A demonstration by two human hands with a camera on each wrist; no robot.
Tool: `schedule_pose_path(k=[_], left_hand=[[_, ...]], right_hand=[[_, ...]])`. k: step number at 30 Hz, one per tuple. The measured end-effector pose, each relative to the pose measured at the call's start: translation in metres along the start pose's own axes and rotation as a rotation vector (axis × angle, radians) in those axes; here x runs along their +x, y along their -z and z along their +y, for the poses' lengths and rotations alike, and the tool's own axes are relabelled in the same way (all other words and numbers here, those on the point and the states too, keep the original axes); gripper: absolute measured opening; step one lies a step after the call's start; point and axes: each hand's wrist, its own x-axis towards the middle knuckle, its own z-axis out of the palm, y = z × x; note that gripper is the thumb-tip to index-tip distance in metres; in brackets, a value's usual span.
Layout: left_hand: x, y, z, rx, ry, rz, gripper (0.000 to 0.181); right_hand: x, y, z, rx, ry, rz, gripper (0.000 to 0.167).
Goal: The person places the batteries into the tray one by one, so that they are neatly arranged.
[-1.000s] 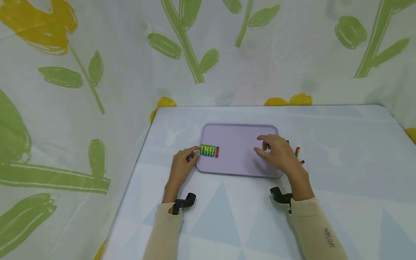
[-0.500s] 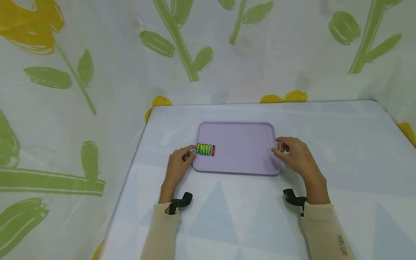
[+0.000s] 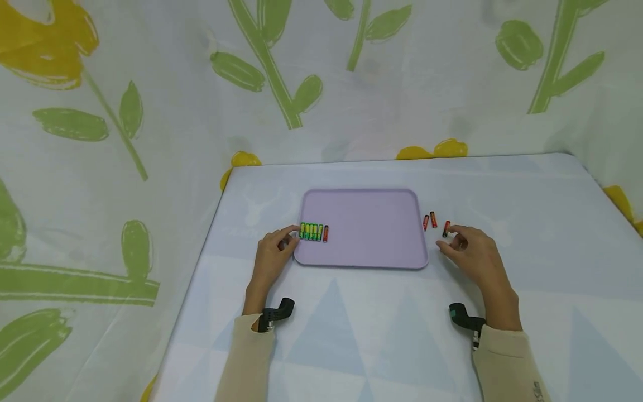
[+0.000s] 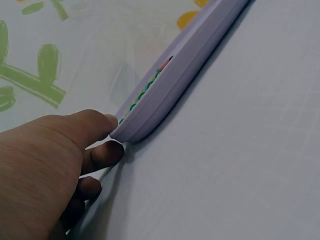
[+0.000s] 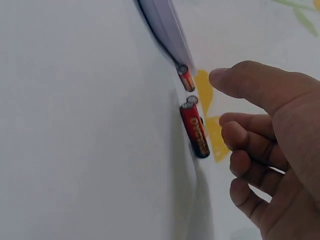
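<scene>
3 batteries (image 3: 446,229) beside the tray (image 3: 372,234) should be light, stiff, apt to roll; pinch mid-barrel. Right hand (image 3: 472,251) gapes, holding nothing; left hand (image 3: 273,254) pinches the tray's rim.

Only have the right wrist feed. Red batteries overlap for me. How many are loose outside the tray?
Observer: Three red batteries, all on the table to the right of the tray, as the head view shows.
Operator: Anything in it?
Observer: Yes. A row of green-and-yellow batteries near its left edge, with a single red battery at the row's right end.
Operator: And on the far side?
Observer: The left hand is there, touching the tray's left edge; the left wrist view shows it too.
</scene>
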Motion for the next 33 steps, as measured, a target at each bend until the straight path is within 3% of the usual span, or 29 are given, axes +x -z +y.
schedule_pose_path(k=[10,23,33], left_hand=[[-0.003,0.004,0.0,-0.002,0.018,0.003,0.028],[-0.008,0.01,0.001,0.008,0.047,0.013,0.028],[-0.006,0.005,0.001,-0.016,0.009,0.026,0.027]], right_hand=[[-0.007,0.0,0.006,-0.015,-0.133,-0.019,0.05],[-0.002,-0.005,0.006,-0.013,-0.11,-0.05,0.041],[0.0,-0.013,0.007,0.032,0.028,0.037,0.044]])
